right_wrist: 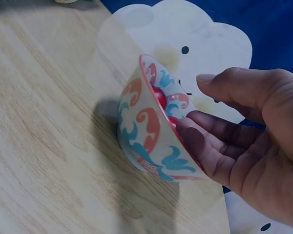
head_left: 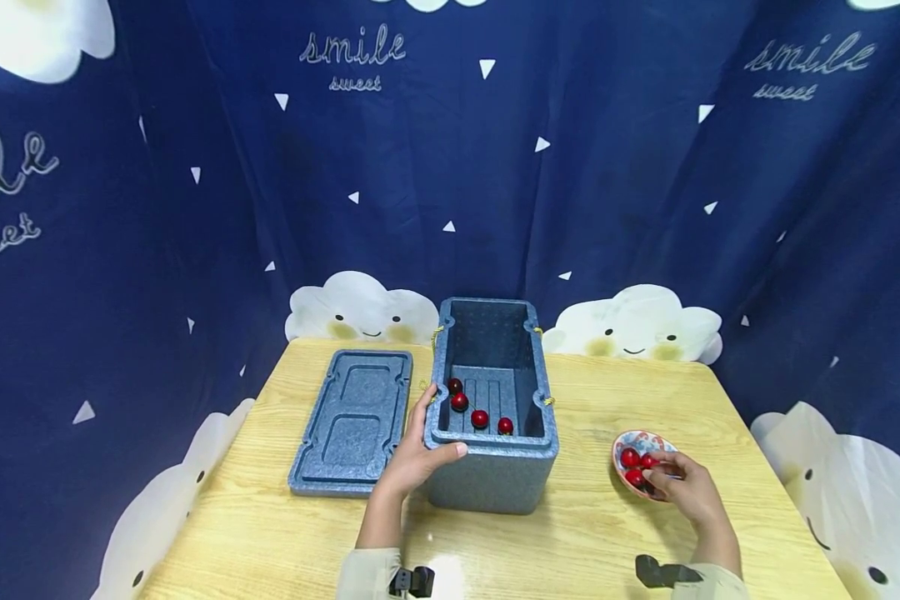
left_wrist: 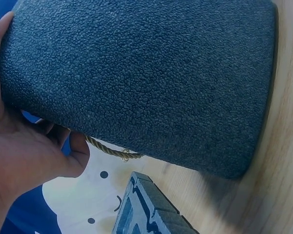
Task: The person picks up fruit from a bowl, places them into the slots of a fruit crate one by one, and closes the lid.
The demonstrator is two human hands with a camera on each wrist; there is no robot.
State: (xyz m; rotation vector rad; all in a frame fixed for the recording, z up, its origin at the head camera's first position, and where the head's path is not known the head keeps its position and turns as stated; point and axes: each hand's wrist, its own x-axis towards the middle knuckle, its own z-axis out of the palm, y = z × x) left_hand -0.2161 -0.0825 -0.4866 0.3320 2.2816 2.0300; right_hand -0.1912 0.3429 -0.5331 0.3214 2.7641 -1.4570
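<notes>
A grey-blue foam box (head_left: 487, 479) stands open-topped at mid-table, with several dark red cherries (head_left: 480, 418) on its floor. My left hand (head_left: 412, 458) grips the box's near left corner, its thumb over the front rim and fingers along the left side. To the right is a small patterned bowl (right_wrist: 146, 126) holding several red cherries (head_left: 630, 457). My right hand (head_left: 682, 487) reaches into this bowl, fingers dipped past the rim at the cherries. In the right wrist view its thumb is held apart from the fingers, and the fingertips are partly hidden.
The matching foam lid (head_left: 356, 417) lies flat on the table, left of the box. Yellow cord loops (head_left: 547, 401) hang at the box's sides. The wooden table (head_left: 592, 550) is backed by a dark blue curtain (head_left: 450, 150) with white clouds.
</notes>
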